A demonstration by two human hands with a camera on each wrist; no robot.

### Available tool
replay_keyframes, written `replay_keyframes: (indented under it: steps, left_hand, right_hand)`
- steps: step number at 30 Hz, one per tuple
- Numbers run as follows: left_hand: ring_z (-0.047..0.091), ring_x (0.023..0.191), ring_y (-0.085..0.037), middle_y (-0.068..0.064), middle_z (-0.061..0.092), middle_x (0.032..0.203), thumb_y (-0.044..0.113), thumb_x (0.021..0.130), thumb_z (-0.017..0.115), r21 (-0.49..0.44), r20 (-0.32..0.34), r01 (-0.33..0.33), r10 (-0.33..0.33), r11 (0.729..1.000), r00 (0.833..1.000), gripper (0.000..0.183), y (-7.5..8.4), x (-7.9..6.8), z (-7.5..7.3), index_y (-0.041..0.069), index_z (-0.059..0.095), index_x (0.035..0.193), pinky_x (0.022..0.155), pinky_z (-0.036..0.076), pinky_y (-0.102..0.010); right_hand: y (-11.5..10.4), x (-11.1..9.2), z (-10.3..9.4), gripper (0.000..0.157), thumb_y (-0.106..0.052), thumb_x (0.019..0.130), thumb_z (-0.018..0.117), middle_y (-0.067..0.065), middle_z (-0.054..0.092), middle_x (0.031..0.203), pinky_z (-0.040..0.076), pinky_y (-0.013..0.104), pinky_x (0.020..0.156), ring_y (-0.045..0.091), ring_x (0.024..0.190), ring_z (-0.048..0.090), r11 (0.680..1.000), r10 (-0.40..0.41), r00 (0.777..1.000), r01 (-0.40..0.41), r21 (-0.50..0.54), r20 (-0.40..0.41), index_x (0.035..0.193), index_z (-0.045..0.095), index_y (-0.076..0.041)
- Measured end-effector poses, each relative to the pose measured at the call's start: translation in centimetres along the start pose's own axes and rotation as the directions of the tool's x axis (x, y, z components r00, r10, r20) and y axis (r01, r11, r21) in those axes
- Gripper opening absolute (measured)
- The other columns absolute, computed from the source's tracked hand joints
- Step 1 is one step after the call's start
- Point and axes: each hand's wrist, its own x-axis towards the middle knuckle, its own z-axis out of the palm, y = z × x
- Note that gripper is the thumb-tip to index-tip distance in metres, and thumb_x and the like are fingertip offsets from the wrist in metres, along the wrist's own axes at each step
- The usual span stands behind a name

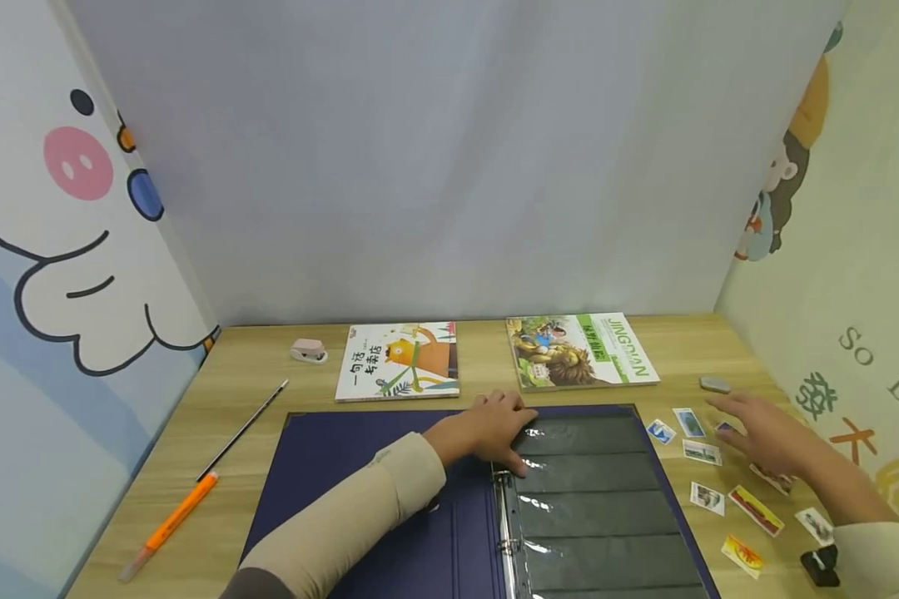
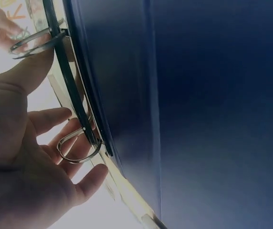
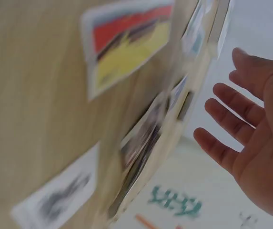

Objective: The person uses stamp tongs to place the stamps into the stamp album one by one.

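Observation:
A dark blue ring binder [image 1: 367,449] lies spread on the wooden table, with a black pocket page [image 1: 592,478] on its right side. My left hand [image 1: 494,428] rests at the page's upper left corner, fingers loosely spread. In the left wrist view, that hand is beside the metal rings [image 2: 81,161] at the spine. To the right, my right hand [image 1: 772,437] hovers over loose stamps, its fingers relaxed and holding nothing. Among them are a red-and-yellow stamp [image 1: 755,510], a black-and-white stamp [image 1: 707,498] and an orange-yellow stamp [image 1: 742,556]. My right hand partly hides others.
Two picture books, one with an orange animal [image 1: 423,359] and one with a lion [image 1: 565,362], lie behind the binder. A pink-and-white gadget [image 1: 309,350], a thin dark stick [image 1: 241,431] and an orange pen-like tool [image 1: 180,513] are left. A small black object [image 1: 820,566] sits front right.

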Motion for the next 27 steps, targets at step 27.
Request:
replay_keyframes:
  steps: [27]
  left_hand:
    - [0.043, 0.116, -0.016, 0.005, 0.048, 0.134, 0.061, 0.071, 0.072, 0.052, -0.053, 0.101, -0.099, 0.994, 0.994, 0.076, 1.7, -0.2, 0.4, 0.037, 0.047, 0.139, 0.094, 0.037, -0.041]
  right_hand:
    - [6.4, -4.7, 0.7, 0.01, -0.006, 0.083, 0.067, 0.001, 0.06, 0.078, 0.045, 0.031, 0.061, 0.013, 0.071, 0.056, 0.978, 0.197, 0.977, -0.191, -0.078, 0.081, 0.089, 0.059, -0.002]
